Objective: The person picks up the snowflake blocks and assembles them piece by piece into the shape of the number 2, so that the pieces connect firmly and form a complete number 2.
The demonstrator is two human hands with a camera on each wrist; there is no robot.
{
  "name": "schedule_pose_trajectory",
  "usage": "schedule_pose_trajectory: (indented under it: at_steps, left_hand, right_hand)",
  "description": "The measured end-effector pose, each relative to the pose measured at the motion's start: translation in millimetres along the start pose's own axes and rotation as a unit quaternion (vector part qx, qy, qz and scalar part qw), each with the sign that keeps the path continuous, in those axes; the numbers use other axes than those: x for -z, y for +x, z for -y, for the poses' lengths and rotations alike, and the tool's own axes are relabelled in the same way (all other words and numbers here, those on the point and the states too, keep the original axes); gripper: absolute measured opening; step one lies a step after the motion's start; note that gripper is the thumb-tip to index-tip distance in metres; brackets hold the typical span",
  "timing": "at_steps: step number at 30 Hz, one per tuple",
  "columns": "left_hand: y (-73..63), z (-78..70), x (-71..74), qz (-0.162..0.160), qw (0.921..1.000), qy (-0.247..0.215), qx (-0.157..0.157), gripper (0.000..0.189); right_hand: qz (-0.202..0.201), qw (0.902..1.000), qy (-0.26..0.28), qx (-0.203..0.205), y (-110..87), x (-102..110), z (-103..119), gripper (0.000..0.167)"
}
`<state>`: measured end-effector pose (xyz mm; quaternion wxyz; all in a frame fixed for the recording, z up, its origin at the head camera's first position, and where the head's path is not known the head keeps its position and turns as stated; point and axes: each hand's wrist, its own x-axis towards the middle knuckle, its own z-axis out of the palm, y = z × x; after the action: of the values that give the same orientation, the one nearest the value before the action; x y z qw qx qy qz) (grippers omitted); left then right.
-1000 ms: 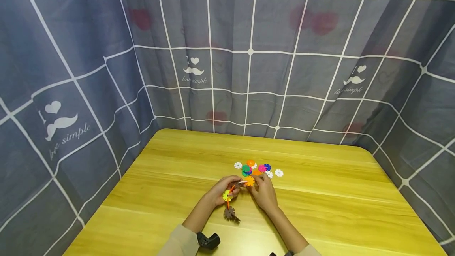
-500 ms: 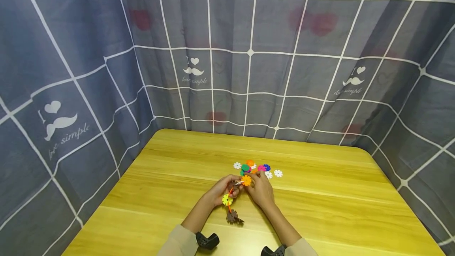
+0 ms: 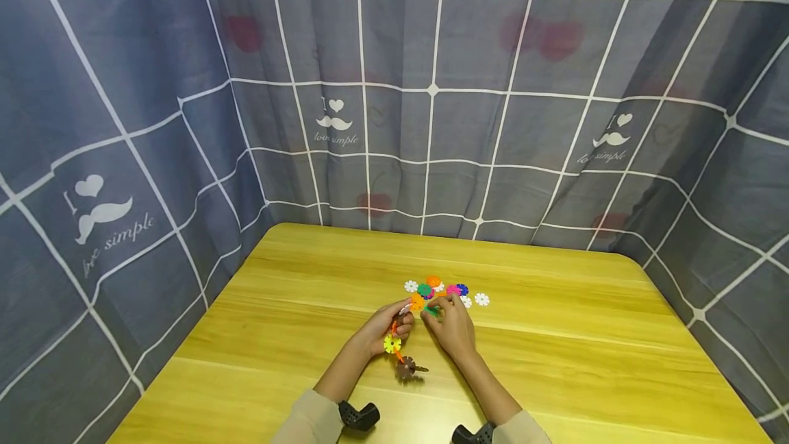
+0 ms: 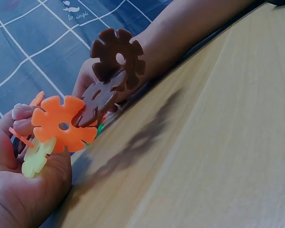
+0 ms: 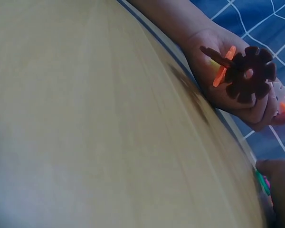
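Observation:
My left hand (image 3: 377, 331) holds a chain of notched plastic snowflake discs slotted together. An orange disc (image 3: 417, 302) and a white disc (image 5: 280, 94) stick out at its fingertips. Below the palm hang a yellow disc (image 3: 392, 344), another orange disc (image 4: 64, 126) and, at the chain's lower end, two brown discs (image 4: 118, 57). My right hand (image 3: 455, 329) is at the near edge of a loose pile, pinching a green disc (image 3: 431, 310) between thumb and fingers. In the right wrist view the thumb (image 5: 280, 173) covers most of that green disc.
Loose discs lie just beyond the hands: white (image 3: 411, 286), green (image 3: 424, 290), orange (image 3: 434, 281), pink (image 3: 453, 290), blue (image 3: 463, 289) and a white one (image 3: 482, 299) off to the right. The wooden table (image 3: 308, 279) ends at a grey gridded curtain (image 3: 394, 122).
My right hand has let go of the orange disc on the chain and now pinches a green disc at the pile. The left hand draws slightly left, and the chain's hanging end swings.

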<state>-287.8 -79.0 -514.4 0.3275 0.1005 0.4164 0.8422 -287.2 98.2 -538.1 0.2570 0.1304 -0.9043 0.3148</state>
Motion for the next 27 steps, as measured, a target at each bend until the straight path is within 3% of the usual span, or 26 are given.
schedule_pose_trajectory:
  at_steps: [6, 9, 12, 15, 20, 27]
  left_hand:
    - [-0.3, 2.9, -1.1, -0.008, 0.9998, 0.014, -0.013, 0.027]
    - [0.5, 4.2, -1.6, -0.007, 0.9986, 0.046, -0.025, 0.027]
    - [0.4, 4.5, -2.9, -0.010, 0.9970, 0.070, -0.031, 0.025]
    - [0.3, 4.4, -5.3, -0.018, 0.9951, 0.090, -0.036, 0.022]
    - [0.2, 5.8, -7.9, -0.030, 0.9895, 0.133, -0.047, 0.022]
    - [1.8, 8.7, -8.0, -0.039, 0.9890, 0.134, -0.048, 0.023]
  right_hand:
    - [0.007, 0.9994, 0.011, -0.031, -5.1, 2.9, 1.1, 0.034]
    - [0.005, 0.9968, 0.070, -0.039, -8.3, 7.9, 0.8, 0.031]
    - [0.000, 0.9908, 0.134, -0.018, -11.6, 11.1, -2.6, 0.028]
    - [-0.014, 0.9794, 0.201, 0.005, -15.1, 14.1, -5.0, 0.025]
    - [-0.045, 0.9511, 0.306, -0.003, -21.0, 19.3, -3.4, 0.017]
    - [-0.065, 0.9339, 0.351, 0.014, -24.6, 21.9, 0.1, 0.009]
